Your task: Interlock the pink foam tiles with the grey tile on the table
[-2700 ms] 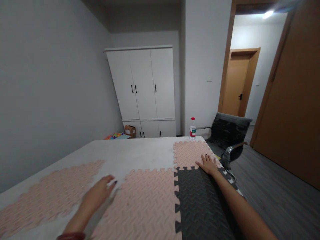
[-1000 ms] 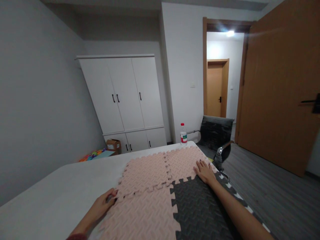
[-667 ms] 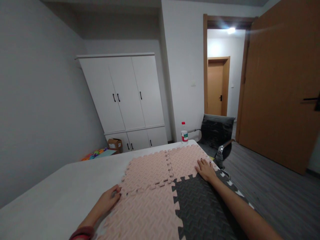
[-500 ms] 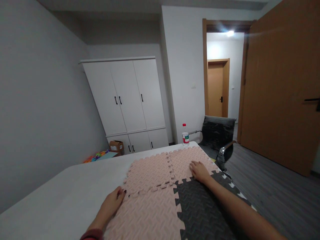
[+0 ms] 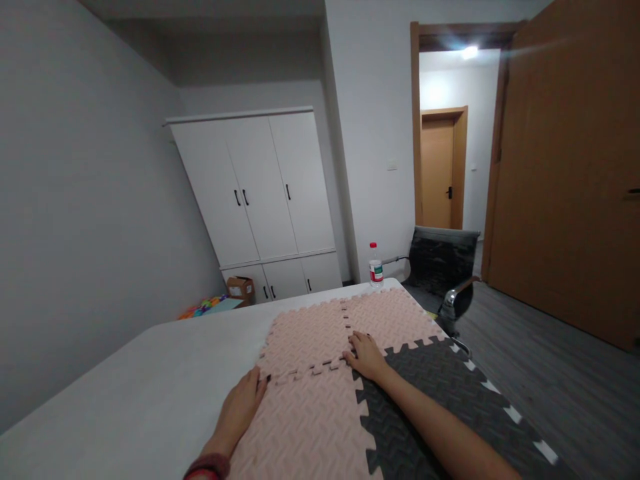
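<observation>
"Two hands down flat, is that right?"

"Yes. My left hand (image 5: 245, 405) lies palm down at the left edge of the near pink foam puzzle tile with the herringbone texture (image 5: 305, 427), fingers (image 5: 260, 385) spread loose and gripping nothing, their tips at the toothed seam where that tile meets the far left pink foam tile (image 5: 305, 337)."

"And the other one?"

"My right hand (image 5: 367, 357) rests flat too, fingers (image 5: 356, 342) released, right where the four tiles come together. It presses on the corner joint between the far right pink foam tile (image 5: 393, 319), the dark grey foam tile (image 5: 440, 393) and the two pink ones on the left."

"Are the tiles all joined?"

"Some teeth along the seam between the two left pink tiles stand up slightly, so that joint looks not fully seated. The others look meshed, as far as I can tell."

"Where does all this lie?"

"On the white bench (image 5: 150, 393), towards its right side. A black-and-white edging strip (image 5: 505, 410) shows along the right edge beyond the grey tile."

"Anything else about?"

"A clear plastic bottle with a red cap and a green label (image 5: 375, 267) stands at the far corner of the bench, well apart from my hands. Behind it is a black office chair with chrome arms (image 5: 445, 273), a white wardrobe with black handles (image 5: 260, 200) against the wall, and a small cardboard box (image 5: 241, 288) with some coloured toys (image 5: 205, 307) on the floor beside it. A red cuff (image 5: 207, 467) sits at my left wrist."
</observation>
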`<move>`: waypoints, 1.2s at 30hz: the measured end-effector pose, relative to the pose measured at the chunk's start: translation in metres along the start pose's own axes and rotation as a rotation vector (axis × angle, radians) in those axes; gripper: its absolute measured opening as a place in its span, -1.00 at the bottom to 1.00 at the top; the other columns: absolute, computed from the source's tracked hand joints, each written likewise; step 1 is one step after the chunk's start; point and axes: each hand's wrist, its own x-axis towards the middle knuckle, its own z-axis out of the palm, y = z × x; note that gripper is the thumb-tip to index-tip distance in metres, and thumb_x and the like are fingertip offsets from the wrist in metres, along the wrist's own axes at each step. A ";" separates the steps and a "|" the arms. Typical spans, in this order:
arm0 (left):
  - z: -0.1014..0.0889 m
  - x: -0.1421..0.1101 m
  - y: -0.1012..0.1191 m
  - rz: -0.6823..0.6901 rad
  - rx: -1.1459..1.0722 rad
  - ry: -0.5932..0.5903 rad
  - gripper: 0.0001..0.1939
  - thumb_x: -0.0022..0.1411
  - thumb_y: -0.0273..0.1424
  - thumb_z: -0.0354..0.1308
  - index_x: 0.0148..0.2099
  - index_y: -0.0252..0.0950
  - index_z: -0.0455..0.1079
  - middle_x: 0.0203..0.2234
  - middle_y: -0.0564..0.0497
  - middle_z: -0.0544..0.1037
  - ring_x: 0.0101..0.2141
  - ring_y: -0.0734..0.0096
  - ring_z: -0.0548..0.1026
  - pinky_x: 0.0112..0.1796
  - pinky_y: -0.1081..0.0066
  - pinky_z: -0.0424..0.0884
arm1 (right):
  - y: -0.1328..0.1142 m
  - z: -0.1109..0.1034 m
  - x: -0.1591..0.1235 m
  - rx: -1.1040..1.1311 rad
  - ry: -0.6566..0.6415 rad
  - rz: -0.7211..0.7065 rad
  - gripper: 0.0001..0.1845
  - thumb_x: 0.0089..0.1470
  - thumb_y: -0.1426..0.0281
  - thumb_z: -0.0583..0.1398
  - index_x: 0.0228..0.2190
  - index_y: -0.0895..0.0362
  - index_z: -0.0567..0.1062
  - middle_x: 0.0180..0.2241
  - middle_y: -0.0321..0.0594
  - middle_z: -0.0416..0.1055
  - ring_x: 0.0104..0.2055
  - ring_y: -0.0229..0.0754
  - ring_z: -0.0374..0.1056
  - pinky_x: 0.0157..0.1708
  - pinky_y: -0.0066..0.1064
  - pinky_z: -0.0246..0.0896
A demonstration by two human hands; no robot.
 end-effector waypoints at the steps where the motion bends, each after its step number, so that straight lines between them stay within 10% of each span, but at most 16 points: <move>1: 0.000 0.001 0.000 0.004 0.016 0.001 -0.48 0.26 -0.20 -0.38 0.10 -0.41 0.10 0.00 -0.21 0.38 0.00 0.29 0.35 -0.01 0.35 0.24 | 0.000 -0.001 0.000 -0.001 0.000 -0.004 -0.50 0.08 0.13 0.01 -0.04 0.15 0.33 0.07 0.02 0.23 0.15 -0.06 0.07 0.12 -0.19 -0.20; 36: -0.001 0.001 0.005 0.032 0.170 0.082 -0.55 0.26 -0.24 -0.32 -0.09 -0.33 0.32 -0.24 -0.14 0.45 -0.20 0.27 0.41 -0.13 0.28 0.22 | -0.014 -0.009 -0.002 -0.107 -0.036 -0.015 -0.58 0.16 0.18 -0.07 -0.10 0.10 0.38 0.05 -0.06 0.28 0.05 -0.11 0.21 0.04 -0.30 -0.06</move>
